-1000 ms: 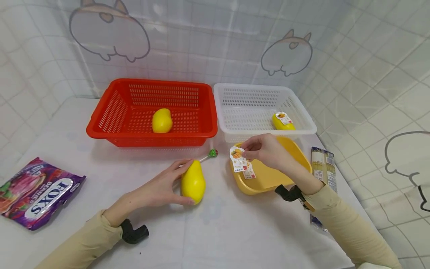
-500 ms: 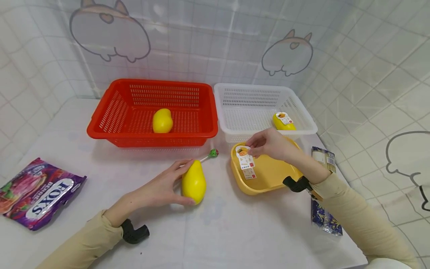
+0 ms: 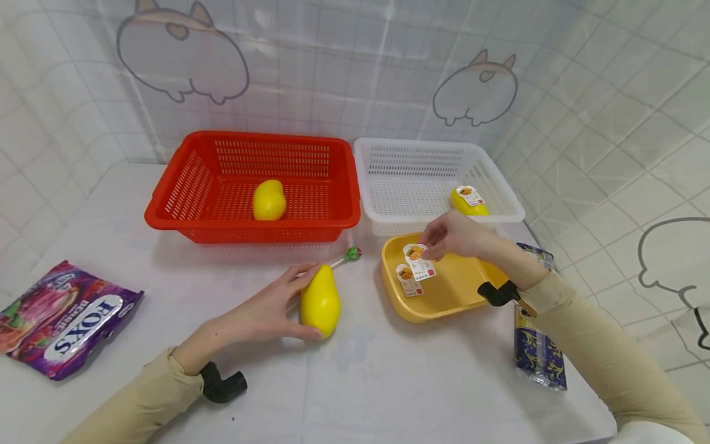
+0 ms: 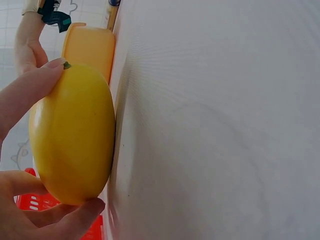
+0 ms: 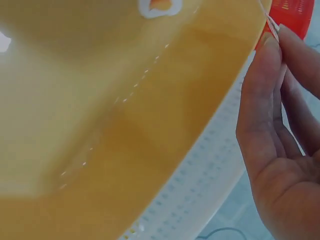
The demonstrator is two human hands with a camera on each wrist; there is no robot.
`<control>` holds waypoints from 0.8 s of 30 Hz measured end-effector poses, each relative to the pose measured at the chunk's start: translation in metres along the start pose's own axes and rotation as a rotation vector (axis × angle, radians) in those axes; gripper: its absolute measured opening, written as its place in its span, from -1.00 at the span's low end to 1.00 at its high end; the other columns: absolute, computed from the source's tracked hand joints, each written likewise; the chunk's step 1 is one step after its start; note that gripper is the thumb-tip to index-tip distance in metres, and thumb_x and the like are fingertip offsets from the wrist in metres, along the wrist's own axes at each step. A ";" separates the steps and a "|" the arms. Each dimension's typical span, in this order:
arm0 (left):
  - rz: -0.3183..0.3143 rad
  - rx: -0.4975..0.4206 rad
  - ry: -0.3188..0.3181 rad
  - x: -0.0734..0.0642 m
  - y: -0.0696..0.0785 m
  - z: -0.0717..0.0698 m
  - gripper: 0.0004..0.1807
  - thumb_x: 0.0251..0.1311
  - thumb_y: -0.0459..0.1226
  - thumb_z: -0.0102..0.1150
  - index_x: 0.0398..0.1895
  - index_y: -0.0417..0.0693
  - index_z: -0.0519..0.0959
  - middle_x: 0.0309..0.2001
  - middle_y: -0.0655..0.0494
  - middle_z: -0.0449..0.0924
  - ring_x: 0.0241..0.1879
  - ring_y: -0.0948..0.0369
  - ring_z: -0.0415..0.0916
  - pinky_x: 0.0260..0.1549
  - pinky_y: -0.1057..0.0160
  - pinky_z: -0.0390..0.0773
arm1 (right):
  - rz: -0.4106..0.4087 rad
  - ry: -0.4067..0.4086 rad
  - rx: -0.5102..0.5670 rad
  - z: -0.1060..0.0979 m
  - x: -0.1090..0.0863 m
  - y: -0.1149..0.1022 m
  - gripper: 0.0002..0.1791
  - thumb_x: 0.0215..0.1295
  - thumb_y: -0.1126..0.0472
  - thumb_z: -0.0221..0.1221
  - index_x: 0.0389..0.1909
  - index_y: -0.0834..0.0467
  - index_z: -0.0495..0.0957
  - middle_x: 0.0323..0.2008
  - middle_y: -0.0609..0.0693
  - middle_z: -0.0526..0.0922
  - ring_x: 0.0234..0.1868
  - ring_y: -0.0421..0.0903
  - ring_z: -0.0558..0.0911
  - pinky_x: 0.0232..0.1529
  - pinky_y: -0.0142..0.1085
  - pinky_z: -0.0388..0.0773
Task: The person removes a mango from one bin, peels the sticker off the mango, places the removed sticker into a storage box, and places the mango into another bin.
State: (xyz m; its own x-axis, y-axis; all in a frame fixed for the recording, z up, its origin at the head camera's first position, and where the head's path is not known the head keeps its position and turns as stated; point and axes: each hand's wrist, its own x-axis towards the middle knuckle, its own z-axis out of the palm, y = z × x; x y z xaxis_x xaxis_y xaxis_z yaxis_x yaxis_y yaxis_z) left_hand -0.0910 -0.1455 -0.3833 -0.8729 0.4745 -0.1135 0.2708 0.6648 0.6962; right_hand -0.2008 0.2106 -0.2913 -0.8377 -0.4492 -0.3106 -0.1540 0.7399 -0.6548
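Observation:
On the white table, my left hand (image 3: 266,311) holds a yellow mango (image 3: 320,302), thumb at one end and fingertips at the other. The left wrist view shows the thumb beside the small green stem of the mango (image 4: 75,130). My right hand (image 3: 457,239) pinches the upper edge of a white printed label (image 3: 420,266) with a mango picture, held over a yellow basin (image 3: 455,282). A second, similar label (image 3: 410,287) lies inside the basin at its left. In the right wrist view, the held label (image 5: 271,24) shows edge-on between thumb and finger.
Behind stand a red basket (image 3: 252,231) with one mango (image 3: 269,200) and a white basket (image 3: 399,185) with a labelled mango (image 3: 463,206). A lollipop (image 3: 352,253) lies near the held mango. A purple FOX'S bag (image 3: 72,320) lies left, a blue packet (image 3: 540,354) right.
My right hand has carried the label rightward, from the basin's left rim to over its inside, showing more of the second label. My left hand and the mango stay in place.

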 end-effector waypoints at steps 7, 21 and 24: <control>-0.002 -0.001 0.001 -0.001 0.001 0.000 0.31 -0.20 0.22 0.55 0.61 0.06 0.03 0.55 0.06 0.00 0.47 0.00 0.13 0.37 -0.16 0.30 | 0.012 -0.055 0.025 -0.004 0.006 0.014 -0.79 0.18 0.31 0.40 -0.24 0.34 0.64 -0.42 0.06 0.71 -0.42 -0.06 0.65 -0.28 -0.28 0.71; 0.000 -0.003 -0.003 -0.001 0.000 0.000 0.32 -0.21 0.24 0.54 0.61 0.07 0.03 0.55 0.07 -0.01 0.47 0.00 0.12 0.37 -0.16 0.31 | 0.034 -0.109 -0.050 -0.010 0.013 0.027 -0.84 0.21 0.29 0.37 -0.31 0.31 0.61 -0.50 0.04 0.66 -0.44 -0.02 0.56 -0.39 -0.30 0.60; -0.003 -0.003 -0.004 -0.001 0.001 0.000 0.31 -0.21 0.23 0.54 0.61 0.06 0.03 0.56 0.05 -0.01 0.47 -0.01 0.12 0.37 -0.17 0.30 | 0.048 -0.130 -0.067 -0.010 0.014 0.030 -0.85 0.22 0.29 0.37 -0.33 0.30 0.62 -0.52 0.02 0.65 -0.45 -0.03 0.57 -0.41 -0.31 0.59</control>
State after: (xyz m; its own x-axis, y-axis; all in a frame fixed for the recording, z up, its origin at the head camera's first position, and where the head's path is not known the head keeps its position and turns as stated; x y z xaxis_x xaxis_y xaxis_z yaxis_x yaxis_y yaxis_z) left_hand -0.0900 -0.1453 -0.3826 -0.8721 0.4750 -0.1179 0.2672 0.6640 0.6984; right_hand -0.2225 0.2316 -0.3087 -0.7709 -0.4701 -0.4298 -0.1533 0.7918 -0.5912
